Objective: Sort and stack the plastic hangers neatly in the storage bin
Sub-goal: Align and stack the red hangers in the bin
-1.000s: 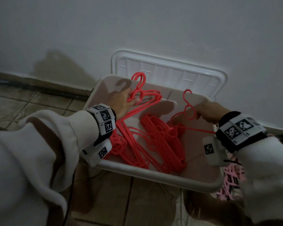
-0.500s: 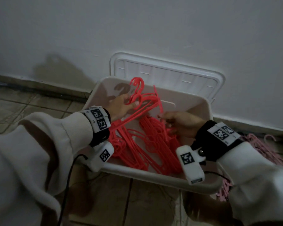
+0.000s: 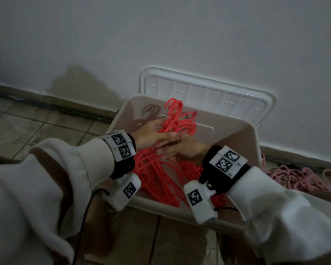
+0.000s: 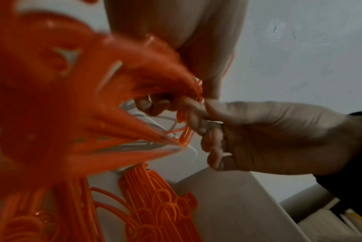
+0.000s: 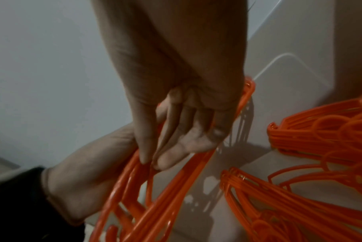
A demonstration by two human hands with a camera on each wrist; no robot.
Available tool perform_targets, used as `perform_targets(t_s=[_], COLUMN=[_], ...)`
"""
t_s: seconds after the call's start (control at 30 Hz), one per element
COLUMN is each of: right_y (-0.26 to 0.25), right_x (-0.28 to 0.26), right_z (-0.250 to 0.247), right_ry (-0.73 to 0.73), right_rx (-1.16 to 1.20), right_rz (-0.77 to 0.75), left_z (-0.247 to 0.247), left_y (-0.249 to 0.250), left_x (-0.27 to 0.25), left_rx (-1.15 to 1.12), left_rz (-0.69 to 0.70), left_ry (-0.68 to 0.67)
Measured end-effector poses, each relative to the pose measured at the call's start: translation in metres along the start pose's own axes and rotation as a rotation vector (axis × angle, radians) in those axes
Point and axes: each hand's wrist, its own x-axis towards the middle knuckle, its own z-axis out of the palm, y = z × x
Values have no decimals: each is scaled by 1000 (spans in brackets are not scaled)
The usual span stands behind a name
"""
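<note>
A beige storage bin stands on the floor against the wall. Red plastic hangers lie stacked on its bottom, seen in two stacks in the right wrist view. My left hand grips a bundle of red hangers upright at the bin's back left, hooks pointing up. My right hand meets it from the right and pinches the same bundle between thumb and fingers. In the left wrist view the right hand's fingers curl at the hanger ends, and the bundle is blurred.
The bin's white lid leans on the wall behind the bin. A heap of pink hangers lies on the tiled floor to the right. A black cable hangs from my left wrist.
My right hand carried one red hanger from the bin's right side over to the bundle in my left hand. Both hands now touch at the bundle.
</note>
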Motion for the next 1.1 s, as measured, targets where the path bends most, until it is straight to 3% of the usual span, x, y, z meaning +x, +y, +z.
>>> perform_targets(t_s=[0.1,0.23,0.27,0.33,0.43,0.53,0.63,0.73,0.87,1.0,1.1], right_y=[-6,-19,-19,-17,-8,-9,-12,-8,-5,-7,-3], right_x=[5,-1,-4,-8,-3,-3,-5,-2,-1,1,4], right_z=[-19,-50,-54,-56,-48,-47,-50,-58,-57,-44,-42], right_ry=[-5,520,584,534,337,270,198,233,184,82,90], right_rx=[-347,-1057,-1168,-1278,-1335,-1344,-1280,-1187,-1174,-1101,-1115], right_rz=[-16,-76,-108,-140,-89,-176,-163,-153,-129,-116,-107], left_z=[-7,-11,-12,-11,-7,-8,-18,-28,-28,-23,-19], left_y=[-2,-2,-2,-1,3,8,7,6,3,-2,-5], left_x=[-1,-5,-6,-7,-8,-10,-10,-4,0,0,-1], left_rx=[11,93,100,121,151,226,531,826,784,902,941], left_rz=[-1,-13,-20,-50,-70,-35,52,97,92,106,121], left_ry=[32,-13,-30,-83,-157,-196,-178,-165,-132,-152,-172])
